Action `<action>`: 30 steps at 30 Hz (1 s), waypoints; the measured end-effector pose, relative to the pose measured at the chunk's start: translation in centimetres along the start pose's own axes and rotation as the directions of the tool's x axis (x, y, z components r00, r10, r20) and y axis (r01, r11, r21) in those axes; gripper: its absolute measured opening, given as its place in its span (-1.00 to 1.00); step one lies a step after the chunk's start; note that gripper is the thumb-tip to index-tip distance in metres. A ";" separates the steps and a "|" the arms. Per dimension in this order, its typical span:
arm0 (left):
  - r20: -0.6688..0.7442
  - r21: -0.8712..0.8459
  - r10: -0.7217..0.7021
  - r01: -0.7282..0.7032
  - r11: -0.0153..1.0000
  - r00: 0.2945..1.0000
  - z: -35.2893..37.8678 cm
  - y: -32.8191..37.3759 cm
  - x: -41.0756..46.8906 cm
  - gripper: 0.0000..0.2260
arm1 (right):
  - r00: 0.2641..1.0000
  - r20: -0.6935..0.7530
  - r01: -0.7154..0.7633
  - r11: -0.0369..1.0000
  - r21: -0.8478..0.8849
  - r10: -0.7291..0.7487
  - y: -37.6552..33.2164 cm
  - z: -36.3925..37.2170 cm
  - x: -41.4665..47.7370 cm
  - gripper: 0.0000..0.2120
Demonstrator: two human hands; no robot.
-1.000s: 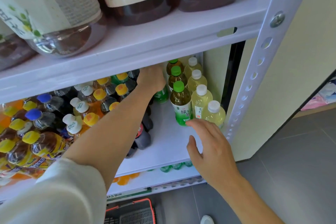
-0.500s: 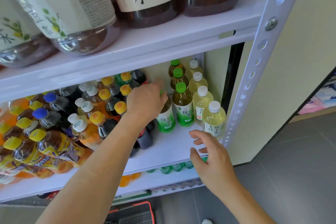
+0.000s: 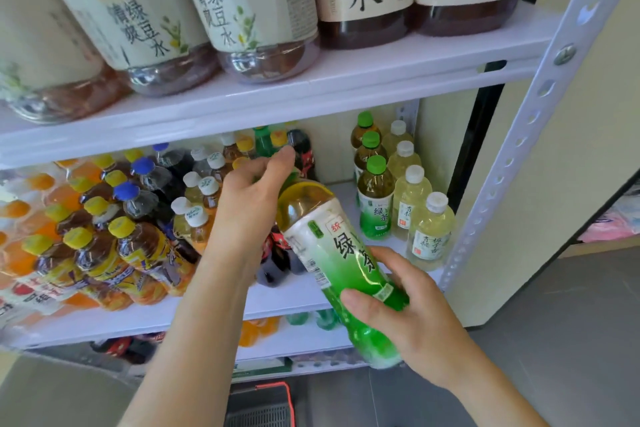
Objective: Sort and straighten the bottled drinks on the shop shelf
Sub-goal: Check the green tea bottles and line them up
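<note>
Left fingers: curled over the cap end of the green tea bottle; the cap is hidden under the left hand.
Right fingers: wrapped round the bottle's lower body, with the thumb across the green label; the right hand grips it.
Bottle: tilted, cap end up and left, held clear of the middle shelf, in front of its front edge.
Shelf, right end: green-capped bottles and white-capped pale bottles stand upright in two rows.
Shelf, left side: yellow-capped dark bottles are crowded together.
</note>
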State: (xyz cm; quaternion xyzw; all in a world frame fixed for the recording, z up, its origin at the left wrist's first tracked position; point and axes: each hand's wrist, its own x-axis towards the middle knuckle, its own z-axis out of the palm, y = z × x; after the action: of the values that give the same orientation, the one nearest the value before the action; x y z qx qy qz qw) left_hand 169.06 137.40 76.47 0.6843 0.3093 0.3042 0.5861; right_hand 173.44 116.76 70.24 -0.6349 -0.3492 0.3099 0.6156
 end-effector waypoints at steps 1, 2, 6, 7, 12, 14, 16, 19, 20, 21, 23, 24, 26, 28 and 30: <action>0.024 -0.045 -0.033 0.034 0.998 0.999 -0.2 -0.1 -0.1 -0.64 | 1.000 0.012 -0.022 0.999 0.041 0.022 -0.4 0.1 -0.1 -0.57; 0.040 -0.075 -0.055 0.057 0.996 0.998 -0.4 -0.1 -0.1 -0.65 | 0.999 0.019 -0.041 0.997 0.072 0.040 -0.7 0.2 -0.3 -0.60; 0.086 -0.159 -0.115 0.128 0.979 0.990 -0.8 -0.1 -0.7 -0.60 | 0.992 0.043 -0.124 0.984 0.130 0.119 -1.8 0.3 -0.7 -0.60; 0.100 -0.183 -0.132 0.148 0.972 0.986 -0.9 -0.1 -0.8 -0.61 | 0.989 0.050 -0.143 0.980 0.136 0.137 -2.0 0.3 -0.8 -0.58; 0.187 -0.290 -0.141 0.191 0.938 0.972 -1.2 0.0 -1.6 -0.64 | 0.983 0.061 -0.184 0.965 0.186 0.176 -2.5 0.6 -1.2 -0.56; 0.231 -0.252 -0.112 0.171 0.953 0.966 -1.2 0.0 -2.2 -0.70 | 0.983 0.035 -0.183 0.967 0.177 0.180 -2.5 1.0 -1.2 -0.55; 0.278 -0.167 -0.116 0.167 0.972 0.954 -1.1 -0.5 -2.9 -0.68 | 0.985 -0.026 -0.168 0.982 0.089 0.170 -2.4 1.3 -1.2 -0.56; 0.338 -0.069 -0.107 0.138 0.988 0.935 -0.7 -1.7 -4.6 -0.42 | 0.986 -0.144 -0.101 0.983 -0.153 0.079 -2.6 1.8 -1.2 -0.54; 0.371 -0.083 -0.078 0.117 0.990 0.925 -0.3 -2.1 -5.2 -0.42 | 0.985 -0.165 -0.075 0.974 -0.214 0.040 -2.7 1.8 -1.3 -0.55; 0.380 -0.128 -0.048 0.104 0.986 0.924 0.1 -2.3 -5.9 -0.44 | 0.985 -0.175 -0.053 0.967 -0.248 0.009 -2.8 1.9 -1.3 -0.57; 0.343 -0.265 -0.015 0.112 0.958 0.939 0.6 -2.7 -6.9 -0.46 | 0.985 -0.173 -0.018 0.961 -0.274 -0.031 -2.9 1.9 -1.4 -0.57; 0.322 -0.311 -0.007 0.112 0.944 0.947 0.7 -2.9 -7.0 -0.45 | 0.983 -0.175 -0.005 0.959 -0.285 -0.047 -2.9 1.9 -1.4 -0.56; 0.306 -0.338 0.009 0.100 0.936 0.952 0.8 -3.4 -7.2 -0.47 | 0.978 -0.198 0.006 0.950 -0.311 -0.071 -2.8 1.8 -1.4 -0.53; 0.316 -0.362 0.016 0.104 0.926 0.949 0.8 -3.5 -7.3 -0.51 | 0.970 -0.230 0.005 0.945 -0.327 -0.084 -2.9 1.7 -1.4 -0.51; 0.325 -0.382 0.019 0.113 0.917 0.946 0.9 -3.6 -7.5 -0.50 | 0.961 -0.255 0.005 0.933 -0.361 -0.104 -3.0 1.6 -1.4 -0.50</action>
State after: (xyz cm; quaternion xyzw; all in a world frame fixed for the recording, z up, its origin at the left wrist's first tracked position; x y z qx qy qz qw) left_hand 164.85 131.46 72.42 0.5843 0.1582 0.2303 0.7619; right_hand 171.14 116.55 73.09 -0.7621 -0.3303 0.1348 0.5403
